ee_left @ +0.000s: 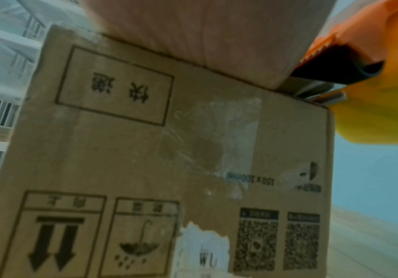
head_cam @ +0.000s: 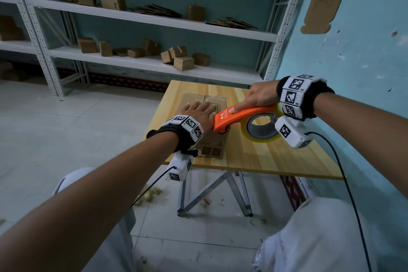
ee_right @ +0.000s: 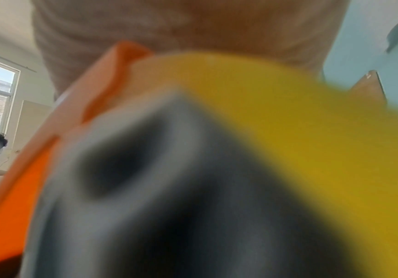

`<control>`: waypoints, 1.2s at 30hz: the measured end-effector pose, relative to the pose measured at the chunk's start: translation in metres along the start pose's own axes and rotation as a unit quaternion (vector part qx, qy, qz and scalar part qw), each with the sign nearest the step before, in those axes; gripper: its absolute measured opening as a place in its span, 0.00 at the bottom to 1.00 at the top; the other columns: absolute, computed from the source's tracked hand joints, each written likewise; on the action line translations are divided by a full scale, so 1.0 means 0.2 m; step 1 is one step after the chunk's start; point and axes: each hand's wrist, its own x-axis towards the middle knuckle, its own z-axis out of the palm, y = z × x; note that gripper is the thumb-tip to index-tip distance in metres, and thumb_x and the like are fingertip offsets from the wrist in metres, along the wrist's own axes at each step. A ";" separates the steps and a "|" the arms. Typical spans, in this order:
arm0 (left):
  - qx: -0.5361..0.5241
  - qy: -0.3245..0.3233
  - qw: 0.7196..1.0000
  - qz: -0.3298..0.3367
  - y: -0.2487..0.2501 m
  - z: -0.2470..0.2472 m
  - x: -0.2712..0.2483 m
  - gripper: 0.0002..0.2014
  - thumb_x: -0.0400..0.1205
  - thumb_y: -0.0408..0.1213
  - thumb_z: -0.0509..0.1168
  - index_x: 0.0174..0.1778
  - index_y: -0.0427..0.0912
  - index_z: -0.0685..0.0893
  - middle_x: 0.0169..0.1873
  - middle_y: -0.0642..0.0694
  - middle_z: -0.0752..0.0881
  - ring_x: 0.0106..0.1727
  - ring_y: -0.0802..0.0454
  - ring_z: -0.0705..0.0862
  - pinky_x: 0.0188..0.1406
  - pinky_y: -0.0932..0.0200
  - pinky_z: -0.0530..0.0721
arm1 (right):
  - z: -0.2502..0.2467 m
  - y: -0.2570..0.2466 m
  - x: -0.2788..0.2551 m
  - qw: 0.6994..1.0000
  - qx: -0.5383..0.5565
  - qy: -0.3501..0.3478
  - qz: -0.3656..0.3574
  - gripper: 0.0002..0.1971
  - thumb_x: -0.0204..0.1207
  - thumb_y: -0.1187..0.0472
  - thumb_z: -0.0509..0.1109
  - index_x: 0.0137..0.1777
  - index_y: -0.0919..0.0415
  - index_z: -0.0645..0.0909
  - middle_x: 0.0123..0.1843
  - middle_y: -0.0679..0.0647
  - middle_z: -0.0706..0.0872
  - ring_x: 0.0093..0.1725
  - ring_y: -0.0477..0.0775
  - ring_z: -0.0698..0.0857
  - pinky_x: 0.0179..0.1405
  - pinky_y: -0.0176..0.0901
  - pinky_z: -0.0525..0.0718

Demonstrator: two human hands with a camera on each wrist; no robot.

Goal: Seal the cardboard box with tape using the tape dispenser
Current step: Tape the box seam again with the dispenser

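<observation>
The cardboard box [head_cam: 213, 139] sits on the wooden counter [head_cam: 276, 157], toward its left edge, near side facing the person w/ printed arrows, umbrella symbol & two QR-type squares; old clear tape patches & a torn white label show on that side in the left wrist view. Left hand [head_cam: 199, 111] lies flat on the box top, palm down, fingers [head_cam: 194, 104] straight & spread a little, pressing, not curled round anything. Right hand [head_cam: 257, 97] grips the orange tape dispenser [head_cam: 240, 117] from above, index finger stretched along the top of its handle, rest of the fingers wrapped over the far side where they're hidden. Dispenser nose rests at the near right top edge of the box, just beside the left hand; in the left wrist view its toothed blade [ee_left: 317, 50] & metal roller sit right at the box's top corner. The yellowish tape roll [head_cam: 261, 128] hangs in the dispenser over the counter, right of the box. Right wrist view is blurred: only orange body, yellow roll & grey core, close up. Behind the counter: white metal shelves [head_cam: 154, 64] w/ small cardboard boxes & flat card stacks; teal wall [head_cam: 353, 51] on the right; tiled floor [head_cam: 66, 128] w/ bits of scrap below.
</observation>
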 end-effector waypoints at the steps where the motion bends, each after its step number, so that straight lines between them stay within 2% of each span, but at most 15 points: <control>1: -0.002 0.001 1.000 0.000 0.00 0.00 0.00 0.25 0.89 0.47 0.42 0.83 0.48 0.53 0.84 0.47 0.51 0.84 0.43 0.51 0.81 0.42 0.53 | 0.00 0.00 0.00 1.000 0.003 -0.001 -0.002 0.41 0.54 0.22 0.65 0.45 0.60 0.90 0.42 0.55 0.91 0.38 0.51 0.88 0.51 0.47 0.87; 6: 0.026 -0.003 1.000 0.012 -0.01 0.00 0.00 0.25 0.89 0.47 0.42 0.83 0.49 0.52 0.84 0.48 0.50 0.84 0.42 0.49 0.80 0.41 0.53 | 0.01 0.03 -0.01 1.000 0.009 0.007 -0.005 0.38 0.61 0.24 0.65 0.48 0.61 0.90 0.47 0.58 0.91 0.40 0.51 0.87 0.57 0.50 0.85; 10: 0.030 0.005 0.999 0.014 -0.01 0.01 0.01 0.25 0.89 0.47 0.43 0.83 0.49 0.54 0.84 0.48 0.51 0.84 0.43 0.50 0.80 0.41 0.53 | 0.02 0.03 -0.01 1.000 0.013 0.005 -0.007 0.41 0.56 0.23 0.63 0.47 0.61 0.90 0.45 0.57 0.91 0.38 0.50 0.86 0.54 0.47 0.85; 14: 0.062 -0.001 0.998 0.030 -0.02 0.01 0.01 0.26 0.89 0.47 0.47 0.83 0.49 0.53 0.84 0.48 0.50 0.84 0.41 0.48 0.80 0.39 0.53 | 0.02 0.04 -0.02 1.000 0.012 0.004 -0.011 0.41 0.55 0.23 0.62 0.47 0.60 0.89 0.45 0.56 0.91 0.39 0.50 0.86 0.52 0.46 0.85; 17: 0.056 -0.004 0.998 0.025 -0.02 0.02 0.02 0.26 0.89 0.48 0.46 0.84 0.50 0.51 0.84 0.48 0.49 0.84 0.42 0.47 0.81 0.39 0.53 | 0.02 0.04 -0.02 1.000 0.017 0.006 -0.009 0.40 0.54 0.23 0.62 0.46 0.59 0.89 0.43 0.55 0.90 0.39 0.50 0.86 0.53 0.47 0.84; 22: 0.059 -0.010 0.998 0.026 -0.04 0.04 0.05 0.27 0.88 0.49 0.45 0.84 0.50 0.50 0.84 0.48 0.48 0.84 0.42 0.46 0.81 0.37 0.53 | 0.02 0.05 -0.02 1.000 0.028 0.009 -0.007 0.37 0.59 0.25 0.64 0.46 0.60 0.89 0.42 0.54 0.90 0.38 0.49 0.86 0.53 0.46 0.84; 24: 0.063 -0.013 0.998 0.028 -0.04 0.05 0.06 0.27 0.88 0.50 0.45 0.83 0.51 0.50 0.84 0.49 0.48 0.84 0.43 0.46 0.81 0.37 0.53 | 0.03 0.05 -0.02 0.999 0.035 0.006 -0.007 0.37 0.60 0.26 0.64 0.46 0.61 0.88 0.41 0.54 0.89 0.37 0.49 0.85 0.49 0.45 0.83; 27: 0.059 -0.008 0.998 0.028 -0.04 0.06 0.06 0.27 0.88 0.50 0.45 0.84 0.51 0.50 0.84 0.49 0.48 0.84 0.43 0.46 0.81 0.37 0.54 | 0.04 0.05 -0.03 0.999 0.046 0.005 -0.007 0.31 0.66 0.29 0.65 0.43 0.59 0.87 0.40 0.53 0.88 0.37 0.49 0.85 0.46 0.43 0.82; 33: 0.060 -0.005 0.998 0.029 -0.05 0.07 0.08 0.27 0.88 0.50 0.44 0.84 0.51 0.51 0.84 0.49 0.49 0.84 0.43 0.46 0.80 0.36 0.54 | 0.03 0.05 -0.03 0.999 0.048 0.003 -0.003 0.33 0.62 0.27 0.64 0.44 0.59 0.87 0.41 0.53 0.88 0.37 0.49 0.85 0.49 0.45 0.82; 36: 0.062 0.000 0.998 0.034 -0.06 0.09 0.09 0.27 0.87 0.49 0.44 0.84 0.50 0.51 0.84 0.48 0.49 0.84 0.43 0.47 0.80 0.36 0.55 | 0.03 0.06 -0.03 0.999 0.052 0.005 -0.003 0.33 0.63 0.28 0.65 0.45 0.59 0.88 0.40 0.53 0.88 0.36 0.48 0.85 0.47 0.43 0.82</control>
